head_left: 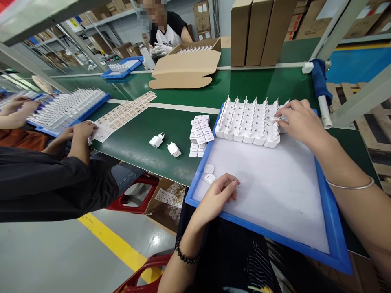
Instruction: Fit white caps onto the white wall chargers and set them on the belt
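Observation:
White two-pin charger plugs (249, 118) stand in close rows, pins up, at the far end of a blue-rimmed tray (334, 219) with a pale lining. My right hand (297, 122) reaches over the right end of the rows, its fingertips pinched on a white charger plug (279, 116) that they partly cover. Over the near left part of the tray, my left hand (221, 191) is loosely closed, with nothing visible in it. Two small white square pieces (209, 173) lie on the lining beyond it. Stacks of similar white pieces (201, 132) sit just outside the tray's left rim.
Two loose charger plugs (165, 144) lie on the green table (131, 134). To the left, a co-worker's hands (82, 130) touch a sheet of labels (125, 112), beside another filled tray (70, 110). An open carton (186, 65) and upright boxes (253, 34) stand across the table.

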`<state>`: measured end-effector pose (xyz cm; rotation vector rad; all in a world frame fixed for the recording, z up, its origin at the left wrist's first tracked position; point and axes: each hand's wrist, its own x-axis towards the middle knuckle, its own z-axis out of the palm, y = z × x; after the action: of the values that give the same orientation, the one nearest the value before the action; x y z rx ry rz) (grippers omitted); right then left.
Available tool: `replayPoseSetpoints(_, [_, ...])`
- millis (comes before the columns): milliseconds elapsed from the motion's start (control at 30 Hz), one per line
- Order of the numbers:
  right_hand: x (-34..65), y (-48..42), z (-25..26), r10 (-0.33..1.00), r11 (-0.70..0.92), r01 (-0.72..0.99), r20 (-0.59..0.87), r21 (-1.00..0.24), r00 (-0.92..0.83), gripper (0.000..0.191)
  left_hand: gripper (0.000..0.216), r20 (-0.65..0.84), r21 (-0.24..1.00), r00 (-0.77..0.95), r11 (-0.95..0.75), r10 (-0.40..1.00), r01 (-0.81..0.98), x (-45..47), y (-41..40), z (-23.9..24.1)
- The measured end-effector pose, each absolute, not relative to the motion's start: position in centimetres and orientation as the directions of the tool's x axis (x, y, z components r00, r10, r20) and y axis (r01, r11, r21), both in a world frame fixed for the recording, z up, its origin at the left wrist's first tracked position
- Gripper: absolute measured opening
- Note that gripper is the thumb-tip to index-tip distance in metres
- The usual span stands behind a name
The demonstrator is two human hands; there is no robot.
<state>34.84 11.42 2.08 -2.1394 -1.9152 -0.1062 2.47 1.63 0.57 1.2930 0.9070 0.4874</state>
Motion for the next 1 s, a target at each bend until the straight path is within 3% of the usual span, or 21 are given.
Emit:
replayPoseSetpoints(467, [35.5,11.2,2.1,0.940,-0.177,0.977,0.273,-0.119,0.203,0.018,0.029,-0.302,0.953,0.576,0.226,0.760,0.202,2.5,1.7,0.9])
replayPoseSetpoints(700, [34.2,11.3,1.6,0.908,-0.227,0.952,0.307,-0.206,0.284,0.039,0.029,-0.298,0.954,0.588,0.224,0.752,0.197,2.5,1.7,1.0])
replayPoseSetpoints(1000, [34.2,10.3,2.4,0.911,-0.256,0.954,0.291,-0.155,0.292,0.055,0.031,-0.307,0.951,0.584,0.215,0.752,0.222,2.5,1.7,0.8])
